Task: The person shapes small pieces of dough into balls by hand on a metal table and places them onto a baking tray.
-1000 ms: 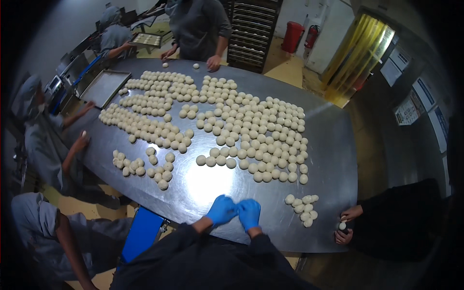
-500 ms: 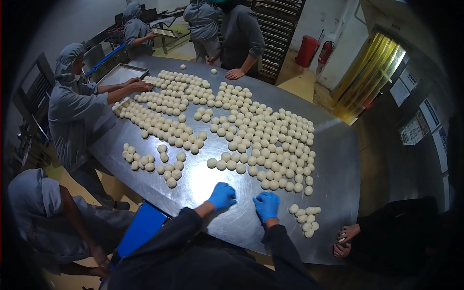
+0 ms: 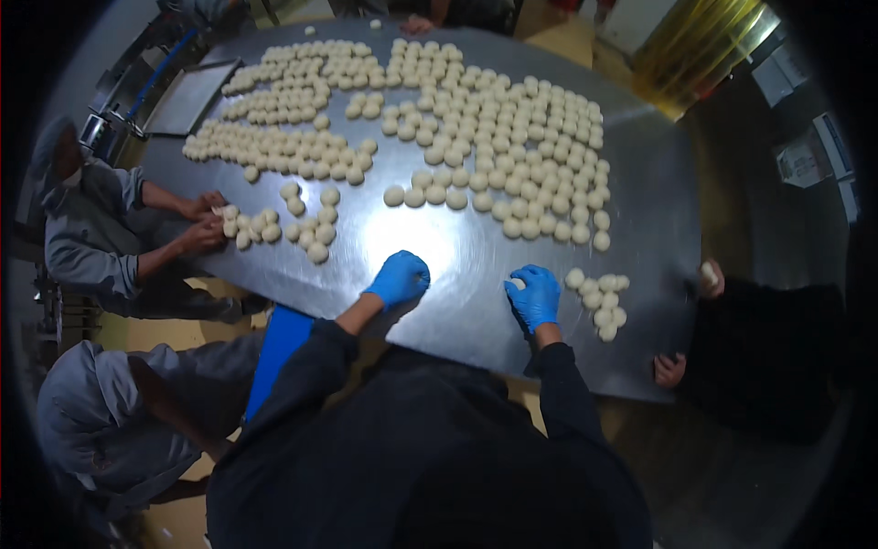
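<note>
Just below mid-frame, left hand (image 3: 401, 279): blue-gloved, palm down at the table (image 3: 466, 306), fingers curled in. Can't tell if anything is under it; the glove hides the palm.
Right hand (image 3: 537, 300): blue-gloved, right of centre, half-curled over a pale dough piece (image 3: 518, 284); only a bit shows at the hand's left side. Can't tell how hard it presses.
Main dough block (image 3: 503, 137): upper centre, packed tight. Its lower rows sit above both hands, apart from them.
Right pile (image 3: 610, 299): loose balls just beside the right hand, on its right.
Technique: looks like cupped-palm work on the surface. I'd keep pressure light, palm domed, circles small, so the dough turns instead of flattening.
Right-hand swing: keep it left and upward; swinging right likely bumps the pile.
Room: bare metal between the hands and up to the lower rows. Best space to work, I'd say.
Glare: bright patch above the left hand; dough there could be hard to read.
Near edge: slants down to the right, close under both wrists, sleeves crossing it. Don't pull dough back far; it could roll off.
Left neighbour: bare co-worker hands (image 3: 206, 229) at the left pile (image 3: 251, 229), well apart.
Right neighbour: co-worker hand (image 3: 669, 370) at the right edge, below the pile. Leave that corner alone.
</note>
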The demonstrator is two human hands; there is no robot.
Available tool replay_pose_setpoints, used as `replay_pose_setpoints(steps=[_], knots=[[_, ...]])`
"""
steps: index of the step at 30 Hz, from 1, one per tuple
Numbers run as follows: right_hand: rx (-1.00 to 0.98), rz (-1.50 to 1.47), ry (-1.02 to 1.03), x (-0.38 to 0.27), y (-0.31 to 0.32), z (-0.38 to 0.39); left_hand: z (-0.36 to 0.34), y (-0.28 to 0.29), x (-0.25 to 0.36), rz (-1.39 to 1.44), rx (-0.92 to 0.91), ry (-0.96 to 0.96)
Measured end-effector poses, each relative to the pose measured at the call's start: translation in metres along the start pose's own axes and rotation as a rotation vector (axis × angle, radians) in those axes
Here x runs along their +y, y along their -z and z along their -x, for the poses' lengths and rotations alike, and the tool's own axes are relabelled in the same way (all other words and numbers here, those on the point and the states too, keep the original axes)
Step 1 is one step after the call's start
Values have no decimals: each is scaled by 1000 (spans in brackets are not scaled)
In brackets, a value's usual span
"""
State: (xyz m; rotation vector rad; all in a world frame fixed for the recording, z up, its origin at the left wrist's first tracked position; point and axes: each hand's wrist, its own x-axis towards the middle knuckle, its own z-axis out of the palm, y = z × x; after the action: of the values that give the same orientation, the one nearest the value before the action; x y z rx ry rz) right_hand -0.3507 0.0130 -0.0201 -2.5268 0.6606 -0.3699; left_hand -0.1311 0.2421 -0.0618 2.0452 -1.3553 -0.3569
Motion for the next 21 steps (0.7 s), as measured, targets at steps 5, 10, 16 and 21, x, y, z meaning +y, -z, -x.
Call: replay_pose_setpoints(steps=[5, 10, 16, 21], knots=[[-462, 49, 138, -13, -11, 13, 16, -11, 28, 158, -280, 48], [-51, -92, -35, -13, 6, 18, 19, 27, 48, -30, 81, 86], [-122, -261, -55, -18, -30, 14, 41, 29, 33, 159, -3, 426], [-275, -465, 51, -108, -57, -17, 35, 29, 48, 54, -5, 180]])
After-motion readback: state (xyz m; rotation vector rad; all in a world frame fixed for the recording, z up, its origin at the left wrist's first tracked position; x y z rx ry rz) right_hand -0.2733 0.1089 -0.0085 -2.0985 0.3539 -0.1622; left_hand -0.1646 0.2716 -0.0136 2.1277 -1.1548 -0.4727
